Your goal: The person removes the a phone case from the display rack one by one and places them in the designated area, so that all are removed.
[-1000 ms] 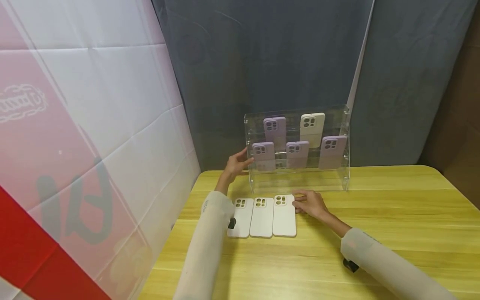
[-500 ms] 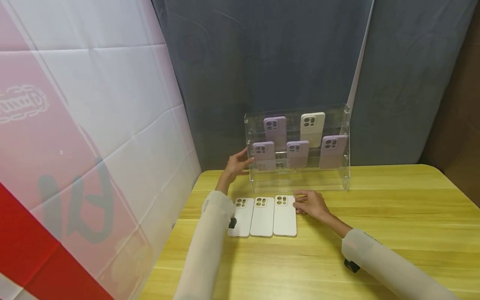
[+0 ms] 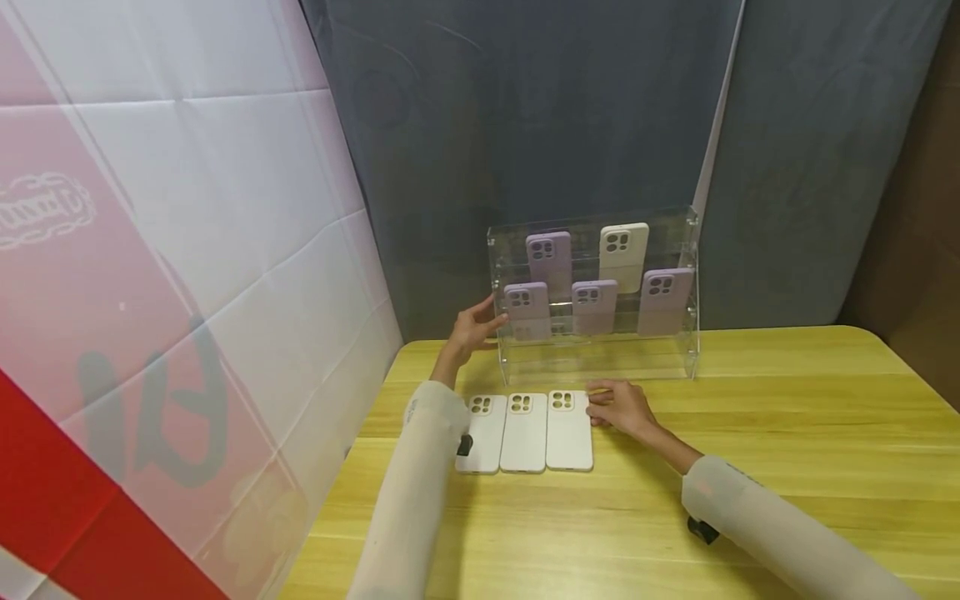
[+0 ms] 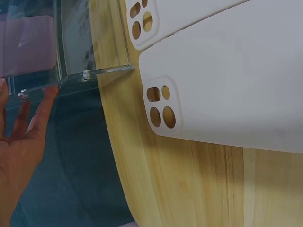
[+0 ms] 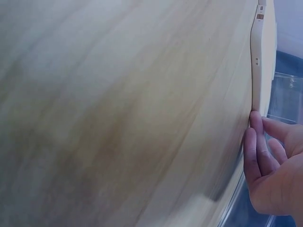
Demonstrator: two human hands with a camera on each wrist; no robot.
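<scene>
Change: nothing moves; both hands stay put.
Left hand: open, fingers touching clear acrylic display rack.
Right hand: fingertips touching rightmost flat white phone case, long axis pointing away along counter.

A staged shop-like booth: acrylic display rack (5 phone cases), fabric backdrops.

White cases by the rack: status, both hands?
Left hand open, touching clear rack left side. Right hand open, fingertips against rightmost white case edge. Three white cases flat on table. Nothing obstructing.
</scene>
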